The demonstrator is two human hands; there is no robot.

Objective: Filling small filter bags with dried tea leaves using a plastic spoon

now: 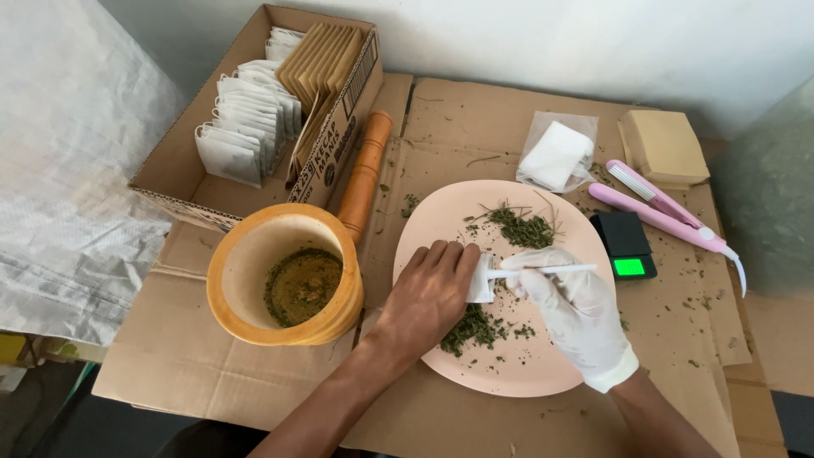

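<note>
My bare left hand (428, 297) rests on a pale pink plate (441, 220) and pinches a small white filter bag (482, 278) at its mouth. My right hand (572, 305), in a white glove, holds a thin white spoon (551, 270) whose tip points into the bag. Dried green herb lies in two heaps on the plate, one at the back (519, 227) and one near my left wrist (471, 329).
A wooden mortar (284, 276) with ground green powder stands left of the plate, and its pestle (365, 174) lies behind it. A cardboard box (246, 119) holds several white and brown bags. A small black scale (626, 246), a pink sealer (666, 216), a bag of white sachets (555, 154) and brown envelopes (663, 146) lie at the right.
</note>
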